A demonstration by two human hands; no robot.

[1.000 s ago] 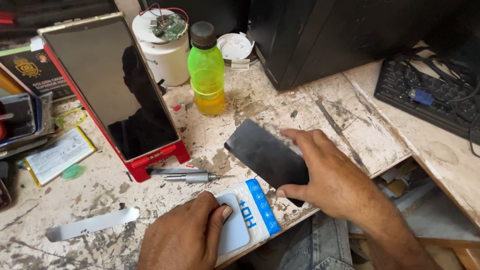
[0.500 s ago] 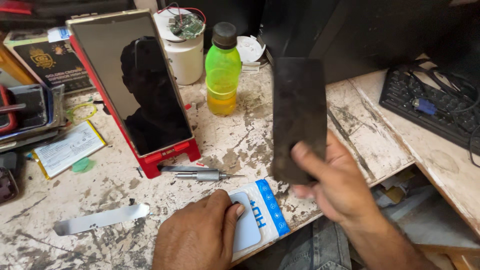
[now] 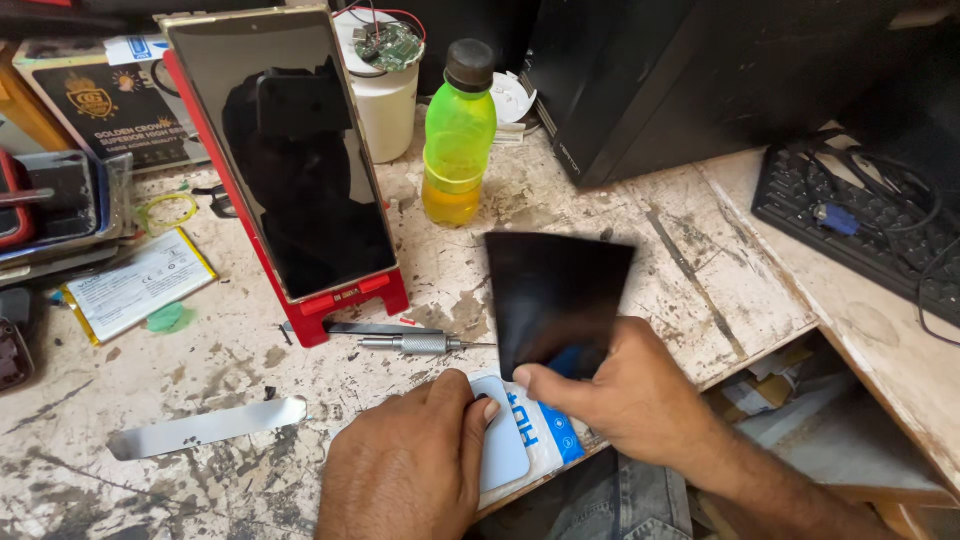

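right hand [image 3: 640, 400] pinching dark panel [image 3: 555, 300] (blurred), left hand [image 3: 410, 465] pressing packet [image 3: 520, 440]

A green bottle [image 3: 459, 135] stood near a large phone [image 3: 283, 150] on a red stand [image 3: 345, 305]. A keyboard [image 3: 860, 230] lay far right on the worn surface [image 3: 250, 390], and a screwdriver [image 3: 415, 344] lay before the stand.

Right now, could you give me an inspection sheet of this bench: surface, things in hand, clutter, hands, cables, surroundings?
Surface: worn wooden bench, white paint flaking.
Job's things: dark glass panel, blurred; blue-and-white packet at the bench edge.
Clutter: large phone leaning on red stand; green bottle; screwdriver; metal strip; flat battery.
Hands: right hand holds the panel; left hand presses the packet.
Cables: red wires on white tub; black cables across keyboard.
Surroundings: black computer case.
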